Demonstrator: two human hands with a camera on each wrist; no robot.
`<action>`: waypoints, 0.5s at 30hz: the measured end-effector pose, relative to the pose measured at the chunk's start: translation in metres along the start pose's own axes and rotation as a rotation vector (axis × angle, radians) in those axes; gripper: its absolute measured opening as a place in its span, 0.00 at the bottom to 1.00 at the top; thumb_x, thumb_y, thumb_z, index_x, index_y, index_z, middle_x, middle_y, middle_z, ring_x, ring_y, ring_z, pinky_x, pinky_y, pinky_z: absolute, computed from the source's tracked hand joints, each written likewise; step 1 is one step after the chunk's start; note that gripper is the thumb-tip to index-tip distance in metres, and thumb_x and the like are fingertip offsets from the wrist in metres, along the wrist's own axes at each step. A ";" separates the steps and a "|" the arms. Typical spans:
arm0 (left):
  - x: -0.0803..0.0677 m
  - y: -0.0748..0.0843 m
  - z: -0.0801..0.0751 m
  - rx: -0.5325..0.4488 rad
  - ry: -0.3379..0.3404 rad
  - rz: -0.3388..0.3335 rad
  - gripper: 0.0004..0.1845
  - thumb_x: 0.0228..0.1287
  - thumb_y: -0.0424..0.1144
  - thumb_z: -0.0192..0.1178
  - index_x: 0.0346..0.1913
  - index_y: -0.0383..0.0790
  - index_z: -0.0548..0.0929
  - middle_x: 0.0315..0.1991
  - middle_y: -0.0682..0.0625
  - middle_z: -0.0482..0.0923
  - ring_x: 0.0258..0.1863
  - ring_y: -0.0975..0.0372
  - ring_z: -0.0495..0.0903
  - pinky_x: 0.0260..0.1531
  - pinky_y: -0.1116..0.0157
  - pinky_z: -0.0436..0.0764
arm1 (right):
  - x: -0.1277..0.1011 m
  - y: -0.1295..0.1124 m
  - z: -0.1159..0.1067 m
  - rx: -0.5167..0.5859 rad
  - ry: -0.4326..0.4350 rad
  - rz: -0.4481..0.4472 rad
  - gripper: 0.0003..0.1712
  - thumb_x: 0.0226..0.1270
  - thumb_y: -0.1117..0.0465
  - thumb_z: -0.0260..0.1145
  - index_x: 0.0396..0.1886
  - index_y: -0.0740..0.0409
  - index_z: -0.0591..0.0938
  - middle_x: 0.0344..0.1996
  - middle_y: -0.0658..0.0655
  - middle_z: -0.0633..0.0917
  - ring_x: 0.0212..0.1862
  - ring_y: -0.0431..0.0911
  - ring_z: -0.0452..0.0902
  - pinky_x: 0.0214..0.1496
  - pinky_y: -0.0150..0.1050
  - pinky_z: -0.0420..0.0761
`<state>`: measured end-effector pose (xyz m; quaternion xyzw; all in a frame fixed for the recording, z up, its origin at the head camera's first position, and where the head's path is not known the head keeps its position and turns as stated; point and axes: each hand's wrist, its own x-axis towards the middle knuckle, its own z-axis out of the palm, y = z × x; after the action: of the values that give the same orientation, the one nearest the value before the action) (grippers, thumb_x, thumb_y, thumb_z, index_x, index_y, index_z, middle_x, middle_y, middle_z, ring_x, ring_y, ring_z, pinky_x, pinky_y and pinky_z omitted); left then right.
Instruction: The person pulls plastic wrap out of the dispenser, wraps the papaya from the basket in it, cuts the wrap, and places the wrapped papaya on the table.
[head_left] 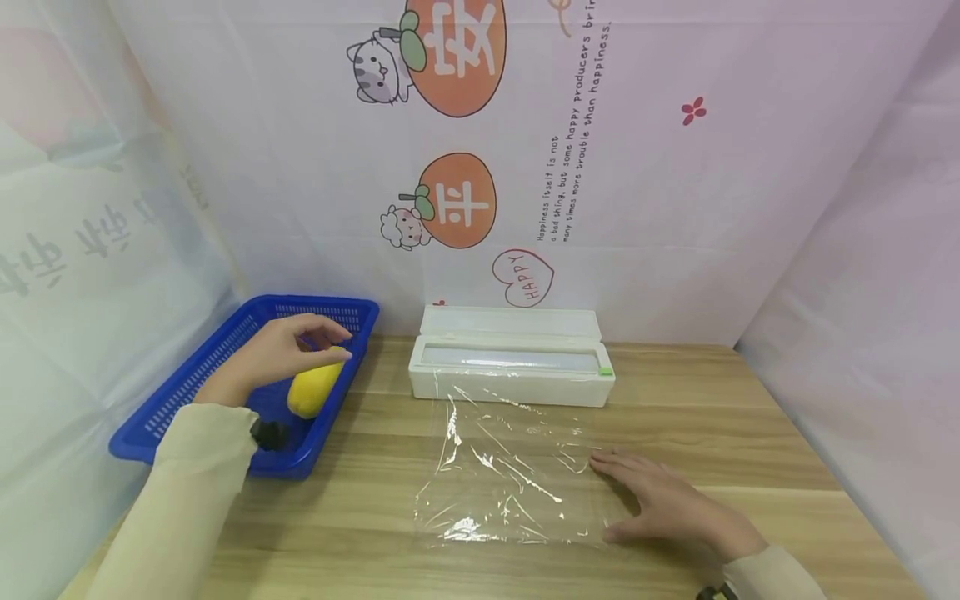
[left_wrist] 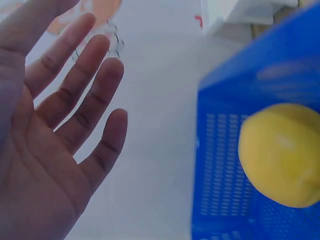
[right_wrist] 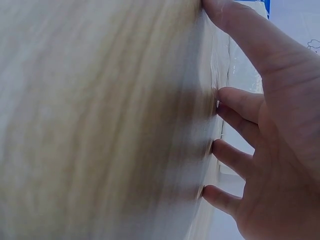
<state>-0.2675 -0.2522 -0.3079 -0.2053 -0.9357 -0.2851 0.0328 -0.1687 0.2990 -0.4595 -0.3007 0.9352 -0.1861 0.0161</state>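
My left hand (head_left: 288, 350) hovers over the blue basket (head_left: 303, 462), fingers spread and relaxed, with nothing in it. Just below that hand lies a yellow lemon (head_left: 311, 393) inside the basket; the left wrist view shows the lemon (left_wrist: 282, 155) apart from the fingers. A sheet of clear plastic wrap (head_left: 502, 475) stretches flat over the wooden table from a white wrap dispenser (head_left: 517, 387). At the sheet's right edge my right hand (head_left: 663, 504) rests with its fingertips on the table, thumb apart from the fingers, as the right wrist view also shows.
The dispenser's white lid (head_left: 510, 321) stands raised at the back, and a small green slider (head_left: 606, 372) sits at its right end. Printed white cloth (head_left: 637, 183) hangs behind and on both sides of the wooden table (head_left: 750, 442).
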 end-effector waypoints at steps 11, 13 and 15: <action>0.010 -0.045 -0.005 -0.100 -0.018 -0.162 0.38 0.64 0.61 0.65 0.70 0.42 0.72 0.67 0.39 0.71 0.63 0.45 0.71 0.61 0.38 0.68 | -0.001 0.000 -0.001 0.008 -0.004 0.013 0.56 0.50 0.27 0.71 0.72 0.56 0.72 0.70 0.61 0.71 0.70 0.64 0.64 0.65 0.72 0.61; 0.010 -0.052 -0.003 -0.136 -0.025 -0.192 0.39 0.65 0.60 0.64 0.71 0.40 0.70 0.68 0.36 0.69 0.64 0.44 0.70 0.62 0.38 0.67 | -0.001 0.000 0.000 0.004 -0.006 0.014 0.56 0.50 0.26 0.71 0.72 0.56 0.71 0.71 0.60 0.70 0.70 0.64 0.64 0.65 0.72 0.61; 0.011 -0.060 0.000 -0.165 -0.029 -0.213 0.40 0.66 0.59 0.64 0.72 0.37 0.68 0.68 0.35 0.68 0.64 0.43 0.69 0.63 0.38 0.66 | -0.001 0.001 0.000 0.000 -0.007 0.014 0.56 0.50 0.26 0.71 0.72 0.55 0.71 0.71 0.60 0.70 0.70 0.63 0.64 0.65 0.72 0.61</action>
<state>-0.3017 -0.2932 -0.3367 -0.1110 -0.9259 -0.3601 -0.0280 -0.1683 0.3002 -0.4594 -0.2946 0.9373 -0.1849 0.0206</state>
